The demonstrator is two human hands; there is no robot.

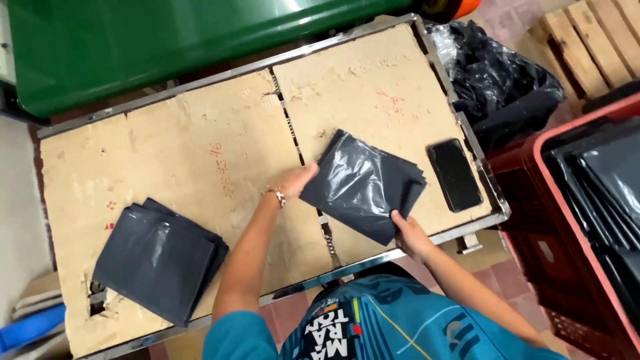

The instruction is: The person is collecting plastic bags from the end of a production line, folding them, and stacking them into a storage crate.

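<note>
Head view, looking down: pressing a folded black plastic bag [363, 183] flat on the worn tabletop [200, 153], left hand [298, 181] laid open on its left edge, right hand [408, 233] pinching the near corner. Risking, by the look of it, slick film sliding toward the phone [455, 175] just beside it. Lying well apart at left: stack of finished bags [157, 257].
</note>
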